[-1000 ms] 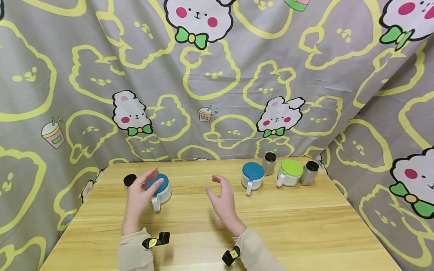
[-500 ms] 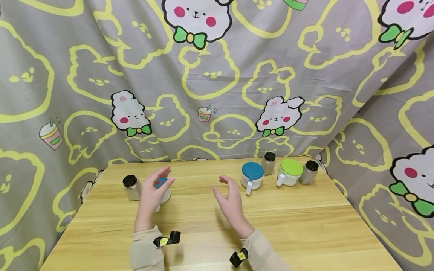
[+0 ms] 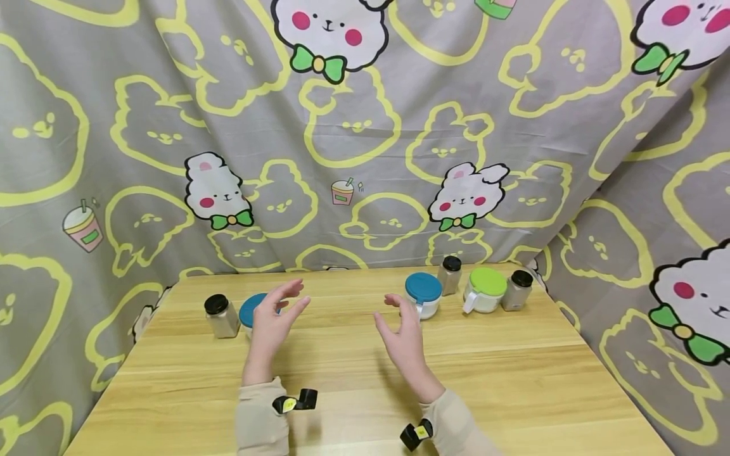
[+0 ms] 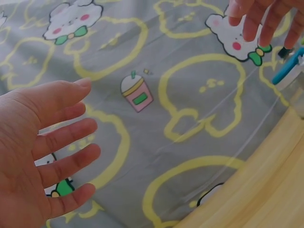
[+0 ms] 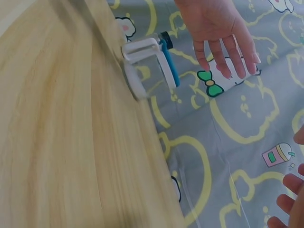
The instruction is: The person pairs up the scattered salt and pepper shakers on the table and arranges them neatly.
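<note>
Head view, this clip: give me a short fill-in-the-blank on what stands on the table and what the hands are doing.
1. Both the left hand and the right hand hold ____.
2. The white jar on the right between two black-capped glass shakers has a ____ lid.
3. The blue-lidded white jar partly hidden behind the left hand stands beside a glass shaker with a ____ cap.
4. The light wooden table holds ____ black-capped shakers in all.

Missing words: nothing; green; black; three
</note>
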{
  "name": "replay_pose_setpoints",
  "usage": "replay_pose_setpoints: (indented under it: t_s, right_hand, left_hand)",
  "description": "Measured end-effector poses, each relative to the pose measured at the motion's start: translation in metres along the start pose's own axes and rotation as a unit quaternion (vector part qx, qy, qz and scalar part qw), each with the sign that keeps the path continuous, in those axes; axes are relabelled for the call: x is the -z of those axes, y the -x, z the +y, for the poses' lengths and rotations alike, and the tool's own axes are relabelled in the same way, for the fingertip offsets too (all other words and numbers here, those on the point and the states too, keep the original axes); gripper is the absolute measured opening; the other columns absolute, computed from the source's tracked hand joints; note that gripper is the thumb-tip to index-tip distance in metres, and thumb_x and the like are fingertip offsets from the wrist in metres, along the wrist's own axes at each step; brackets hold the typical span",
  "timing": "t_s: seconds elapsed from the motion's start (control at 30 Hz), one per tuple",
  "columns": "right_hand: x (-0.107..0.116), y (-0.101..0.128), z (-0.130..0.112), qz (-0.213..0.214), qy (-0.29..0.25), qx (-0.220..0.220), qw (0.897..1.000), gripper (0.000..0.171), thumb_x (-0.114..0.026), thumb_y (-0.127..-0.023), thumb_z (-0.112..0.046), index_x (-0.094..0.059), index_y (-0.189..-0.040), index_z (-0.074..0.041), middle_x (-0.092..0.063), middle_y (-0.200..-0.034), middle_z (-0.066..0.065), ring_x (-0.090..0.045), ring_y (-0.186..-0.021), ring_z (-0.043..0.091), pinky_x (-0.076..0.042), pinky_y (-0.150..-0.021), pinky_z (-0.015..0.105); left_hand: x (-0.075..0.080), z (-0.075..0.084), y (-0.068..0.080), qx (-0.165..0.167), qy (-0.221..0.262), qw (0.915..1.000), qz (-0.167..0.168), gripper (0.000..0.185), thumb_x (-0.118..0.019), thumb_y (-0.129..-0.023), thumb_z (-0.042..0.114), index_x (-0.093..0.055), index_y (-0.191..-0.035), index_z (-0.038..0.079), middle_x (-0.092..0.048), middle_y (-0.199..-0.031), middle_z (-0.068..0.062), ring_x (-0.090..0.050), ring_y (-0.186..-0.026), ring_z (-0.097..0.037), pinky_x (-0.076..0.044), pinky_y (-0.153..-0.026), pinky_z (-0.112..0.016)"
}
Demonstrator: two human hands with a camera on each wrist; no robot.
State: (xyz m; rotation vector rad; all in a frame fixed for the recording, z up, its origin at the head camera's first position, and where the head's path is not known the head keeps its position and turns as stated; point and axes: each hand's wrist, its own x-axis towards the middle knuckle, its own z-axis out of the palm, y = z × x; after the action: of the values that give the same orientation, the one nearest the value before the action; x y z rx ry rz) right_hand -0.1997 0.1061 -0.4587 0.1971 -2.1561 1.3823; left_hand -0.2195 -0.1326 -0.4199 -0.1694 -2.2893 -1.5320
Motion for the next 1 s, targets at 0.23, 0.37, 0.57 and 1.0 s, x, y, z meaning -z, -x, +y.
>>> replay_pose_setpoints:
  t_s: [0.23, 0.37, 0.57, 1.0]
  right_hand:
    - [0.013, -0.003, 0.006, 0.018, -0.002, 0.009, 1.000, 0.036, -0.071, -0.087, -0.013, -0.060, -0.120, -0.004, -0.064, -0.114, 0.012, -0.057, -0.112, 0.027, -0.046, -0.095, 0.050]
    - [0.021, -0.006, 0.010, 0.028, 0.007, 0.003, 1.000, 0.037, -0.071, -0.087, -0.013, -0.060, -0.121, -0.004, -0.064, -0.114, 0.011, -0.056, -0.111, 0.026, -0.045, -0.092, 0.046]
    - [0.032, -0.011, 0.017, 0.048, 0.015, -0.003, 0.999, 0.037, -0.072, -0.087, -0.010, -0.060, -0.121, -0.002, -0.063, -0.116, 0.013, -0.057, -0.109, 0.032, -0.047, -0.086, 0.046]
    - [0.059, -0.023, 0.038, 0.103, 0.028, 0.001, 0.994, 0.035, -0.070, -0.088, -0.008, -0.059, -0.120, 0.002, -0.064, -0.114, 0.018, -0.055, -0.111, 0.032, -0.038, -0.090, 0.034]
  left_hand:
    - [-0.010, -0.006, -0.003, -0.021, 0.015, 0.9996, -0.010, 0.041, -0.074, -0.087, 0.020, -0.065, -0.126, 0.013, -0.069, -0.121, -0.010, -0.061, -0.112, -0.025, -0.047, -0.098, -0.050]
    - [-0.016, -0.005, -0.003, -0.033, 0.020, 0.9990, -0.021, 0.042, -0.074, -0.087, 0.024, -0.065, -0.127, 0.014, -0.069, -0.121, -0.008, -0.061, -0.112, -0.023, -0.047, -0.097, -0.049]
    - [-0.025, -0.001, -0.003, -0.036, 0.031, 0.9985, -0.028, 0.042, -0.073, -0.087, 0.023, -0.065, -0.127, 0.012, -0.069, -0.119, -0.009, -0.061, -0.111, -0.025, -0.047, -0.096, -0.051]
    - [-0.048, 0.003, -0.005, -0.054, 0.050, 0.9962, -0.047, 0.038, -0.074, -0.087, 0.023, -0.067, -0.124, 0.015, -0.071, -0.116, -0.008, -0.063, -0.109, -0.024, -0.047, -0.093, -0.051]
